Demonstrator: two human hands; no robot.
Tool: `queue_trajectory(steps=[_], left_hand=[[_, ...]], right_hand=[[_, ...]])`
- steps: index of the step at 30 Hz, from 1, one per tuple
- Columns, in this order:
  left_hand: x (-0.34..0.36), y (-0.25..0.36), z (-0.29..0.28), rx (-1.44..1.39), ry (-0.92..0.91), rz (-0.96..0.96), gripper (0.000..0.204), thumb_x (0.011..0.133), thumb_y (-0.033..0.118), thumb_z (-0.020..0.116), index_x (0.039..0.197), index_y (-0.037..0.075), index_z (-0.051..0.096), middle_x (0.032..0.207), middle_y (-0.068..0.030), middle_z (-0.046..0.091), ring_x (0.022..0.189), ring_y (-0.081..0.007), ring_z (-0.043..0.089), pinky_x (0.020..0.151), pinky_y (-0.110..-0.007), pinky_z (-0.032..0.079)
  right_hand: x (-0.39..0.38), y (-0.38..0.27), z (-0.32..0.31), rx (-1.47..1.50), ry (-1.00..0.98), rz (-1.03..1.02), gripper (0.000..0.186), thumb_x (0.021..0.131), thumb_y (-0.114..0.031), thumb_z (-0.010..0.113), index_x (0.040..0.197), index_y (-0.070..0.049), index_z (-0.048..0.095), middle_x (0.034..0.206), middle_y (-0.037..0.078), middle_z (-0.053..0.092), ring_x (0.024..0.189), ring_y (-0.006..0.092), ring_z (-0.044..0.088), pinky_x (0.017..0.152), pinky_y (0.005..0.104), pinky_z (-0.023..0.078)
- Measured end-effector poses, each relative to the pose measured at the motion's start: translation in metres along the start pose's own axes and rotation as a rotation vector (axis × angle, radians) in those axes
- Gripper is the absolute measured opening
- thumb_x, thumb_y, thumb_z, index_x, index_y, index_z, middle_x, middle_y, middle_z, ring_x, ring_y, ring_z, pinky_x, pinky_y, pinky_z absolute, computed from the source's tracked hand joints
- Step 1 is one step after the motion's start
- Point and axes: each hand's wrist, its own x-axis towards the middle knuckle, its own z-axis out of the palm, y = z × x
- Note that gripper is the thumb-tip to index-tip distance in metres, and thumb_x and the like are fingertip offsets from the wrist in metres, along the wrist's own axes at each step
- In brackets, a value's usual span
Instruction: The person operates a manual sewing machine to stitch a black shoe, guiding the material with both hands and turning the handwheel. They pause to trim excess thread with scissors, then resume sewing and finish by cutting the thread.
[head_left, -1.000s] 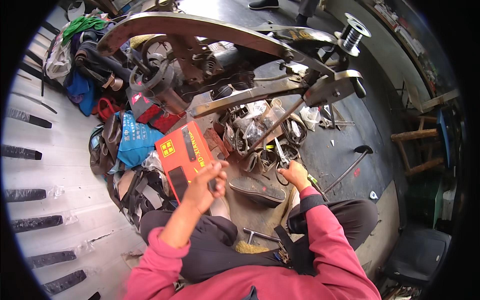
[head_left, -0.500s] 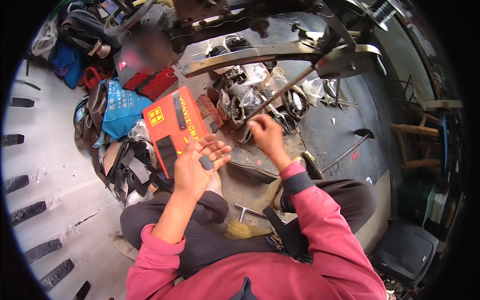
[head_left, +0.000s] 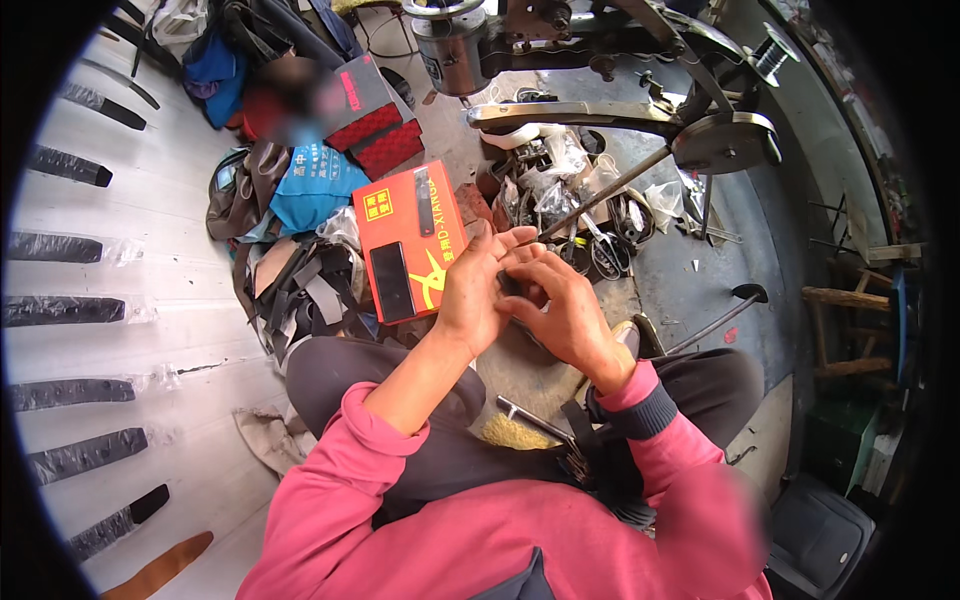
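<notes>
Main change: the hands have come together at the centre of the frame. Half a second ago the left hand (head_left: 470, 295) lay spread, a small dark piece (head_left: 506, 285) on its fingers, with the right hand (head_left: 572, 315) apart. Now the right reaches across, its thumb and fingers curled over the left's fingers. The piece shows only as a dark sliver between them. Left: turned partly up, some fingers extended. Whether either hand is pinching the piece, cannot tell; too much overlap.

Scissors (head_left: 604, 258), in the right hand a second ago, now rest among the odds and ends right of and above centre, clear of both hands. Reading: cutting tool set aside, work now done by the fingers alone, both hands taken up with the piece.

Left of the hands: red box (head_left: 397, 228), a black phone (head_left: 391, 281) and a dark strip (head_left: 424, 200) lying on it; dark scraps (head_left: 318, 285) beside it. Below centre, a metal tool (head_left: 533, 419) near a yellowish fuzzy pad (head_left: 512, 433). Upper right, machine arm (head_left: 575, 116) reaching over the clutter.
</notes>
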Motion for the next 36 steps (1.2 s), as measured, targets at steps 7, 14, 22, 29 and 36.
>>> queue_trajectory(steps=[7,14,22,29,36], left_hand=[[0.006,-0.009,0.016,-0.145,-0.186,-0.054,0.072,0.104,0.063,0.042,0.141,0.002,0.048,0.128,-0.0167,0.063,0.114,-0.026,0.063,0.097,-0.039,0.052],[0.017,-0.03,0.014,0.635,-0.174,-0.011,0.052,0.107,0.047,0.051,0.136,0.004,0.056,0.112,-0.0065,0.07,0.093,-0.0145,0.069,0.078,-0.028,0.054],[0.043,-0.083,-0.029,1.491,-0.084,-0.112,0.035,0.093,0.021,0.073,0.124,0.008,0.064,0.093,-0.0081,0.074,0.083,-0.0194,0.07,0.079,-0.033,0.054],[0.054,-0.135,-0.113,2.384,-0.274,-0.216,0.082,0.073,0.015,0.08,0.147,0.023,0.045,0.145,-0.0092,0.051,0.139,-0.0311,0.043,0.112,-0.05,0.036],[0.093,-0.139,-0.177,2.494,-0.218,-0.142,0.073,0.076,0.003,0.07,0.144,0.021,0.051,0.131,-0.0086,0.062,0.125,-0.03,0.059,0.106,-0.046,0.045]], right_hand=[[-0.016,0.014,-0.039,0.628,0.046,0.447,0.016,0.1,-0.01,0.066,0.107,0.002,0.072,0.088,0.005,0.071,0.07,0.0105,0.065,0.066,0.0255,0.056],[-0.049,0.029,-0.082,0.804,0.101,0.579,0.015,0.1,-0.018,0.067,0.097,-0.003,0.068,0.081,0.004,0.069,0.068,0.0093,0.066,0.063,0.0243,0.054],[-0.062,0.039,-0.105,0.951,0.337,0.38,0.008,0.098,-0.01,0.067,0.096,-0.004,0.061,0.094,0.014,0.074,0.076,0.0146,0.072,0.065,0.0249,0.059],[-0.083,0.037,-0.125,0.994,0.402,0.371,0.009,0.098,-0.007,0.064,0.102,-0.003,0.058,0.09,0.012,0.073,0.069,0.0112,0.068,0.063,0.0249,0.056],[-0.096,0.047,-0.136,1.027,0.358,0.456,0.01,0.099,-0.007,0.063,0.107,-0.004,0.057,0.093,0.013,0.075,0.075,0.0127,0.071,0.066,0.0246,0.057]])
